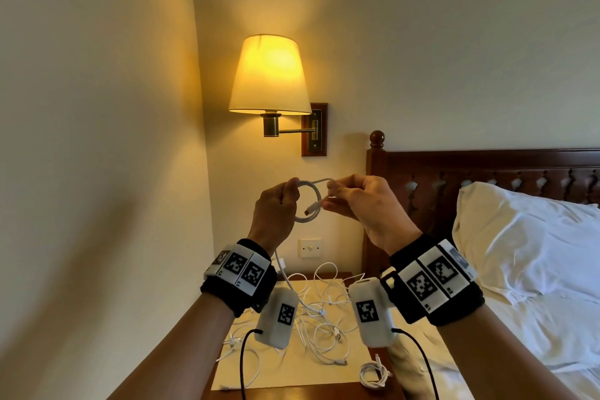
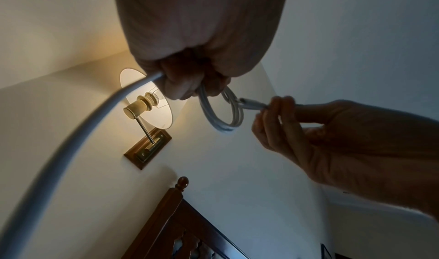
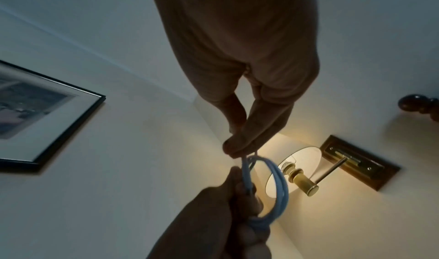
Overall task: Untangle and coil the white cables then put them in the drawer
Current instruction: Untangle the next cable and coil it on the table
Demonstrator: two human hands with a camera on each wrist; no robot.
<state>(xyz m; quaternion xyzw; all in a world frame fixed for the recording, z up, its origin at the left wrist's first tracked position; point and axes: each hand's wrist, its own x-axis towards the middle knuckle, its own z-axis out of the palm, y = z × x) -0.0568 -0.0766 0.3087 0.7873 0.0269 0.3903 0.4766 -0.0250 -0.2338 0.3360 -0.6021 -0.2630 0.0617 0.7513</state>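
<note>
Both hands are raised in front of the wall. My left hand grips a small coil of white cable at its top; the coil hangs below the fingers as two or three loops. My right hand pinches the cable's plug end between thumb and fingertips, with the plug pointing into the coil. In the right wrist view the coil shows between both hands. A strand trails down from the left hand to a tangle of white cables on the nightstand. A small coiled cable lies at its front right.
The nightstand has a pale mat under the cables. A lit wall lamp hangs above the hands. A wall switch is behind. The bed with pillow and wooden headboard stands at the right. No drawer is visible.
</note>
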